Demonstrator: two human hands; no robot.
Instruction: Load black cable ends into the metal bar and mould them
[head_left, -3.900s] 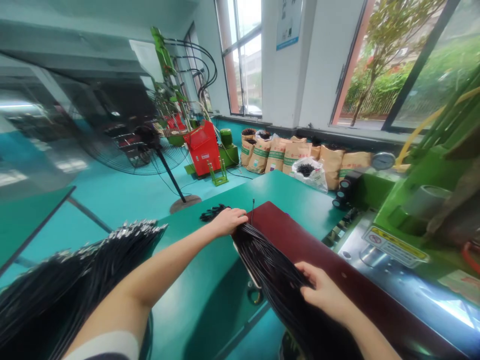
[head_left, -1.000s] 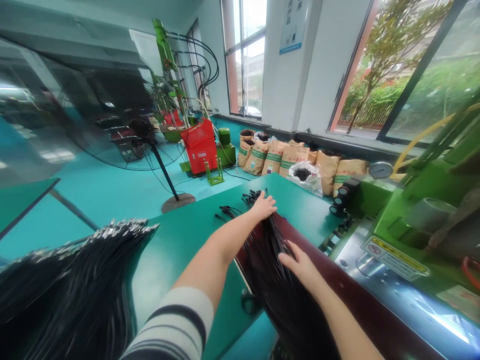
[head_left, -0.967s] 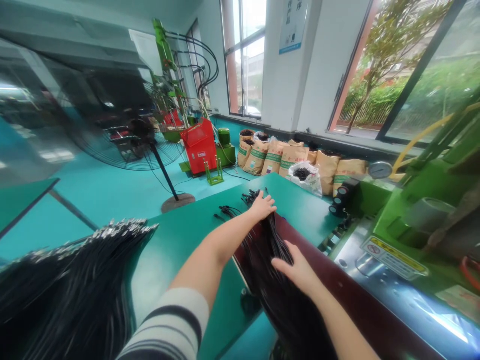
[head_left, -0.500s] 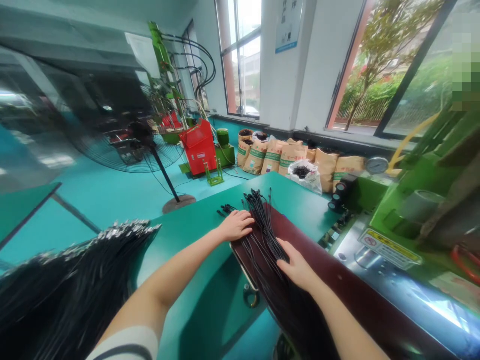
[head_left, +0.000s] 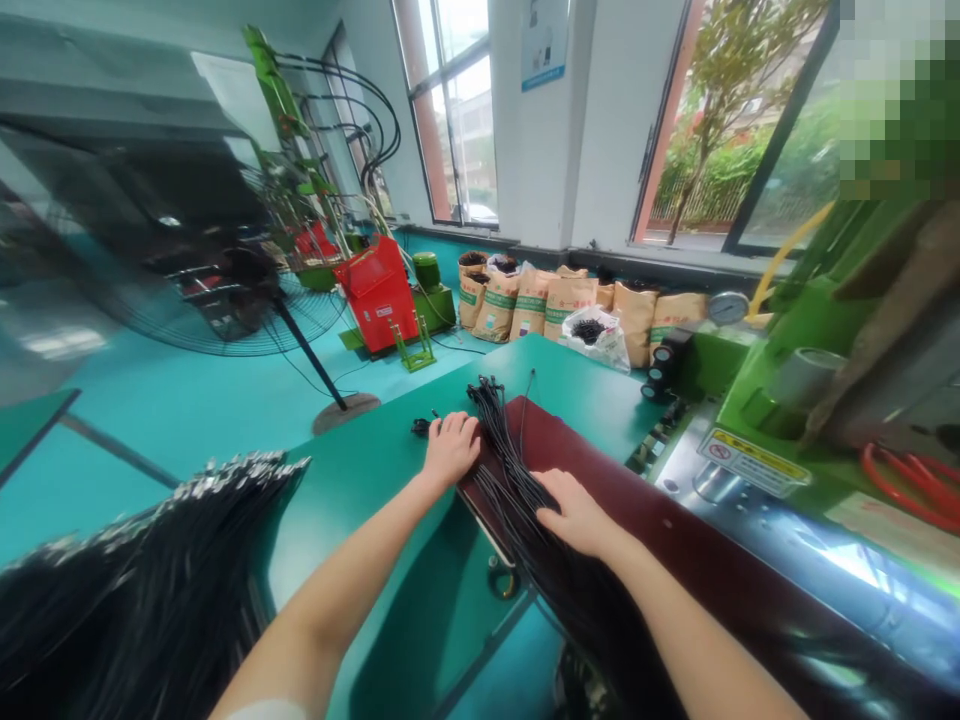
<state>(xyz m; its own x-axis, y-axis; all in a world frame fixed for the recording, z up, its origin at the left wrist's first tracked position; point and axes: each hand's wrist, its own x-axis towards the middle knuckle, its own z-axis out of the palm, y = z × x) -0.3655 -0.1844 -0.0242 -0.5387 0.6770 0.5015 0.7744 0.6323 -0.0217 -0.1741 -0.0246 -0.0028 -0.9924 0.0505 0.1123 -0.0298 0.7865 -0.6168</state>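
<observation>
Black cables (head_left: pixel 510 450) lie in a long bundle over a dark red board (head_left: pixel 600 460), their small connector ends toward the far end. My left hand (head_left: pixel 452 446) rests over some of the cables near those ends, fingers bent and pressed together; a few connectors stick out beyond its left side. Farther down the bundle, my right hand (head_left: pixel 570 508) lies on its right side, fingers curled over the cables with the thumb against them. The fingertips of the right hand are partly hidden among the cables.
A large pile of black cables (head_left: pixel 150 590) with pale ends lies at the left. Around the board is a green table (head_left: pixel 360 470). At the right stands a green machine (head_left: pixel 757 400) with a gauge. A fan, red machine and sacks stand behind.
The view has shifted slightly. My left hand has drawn some connector ends leftward, away from the main bundle, and they sit closer together. My right hand stays on the bundle.
</observation>
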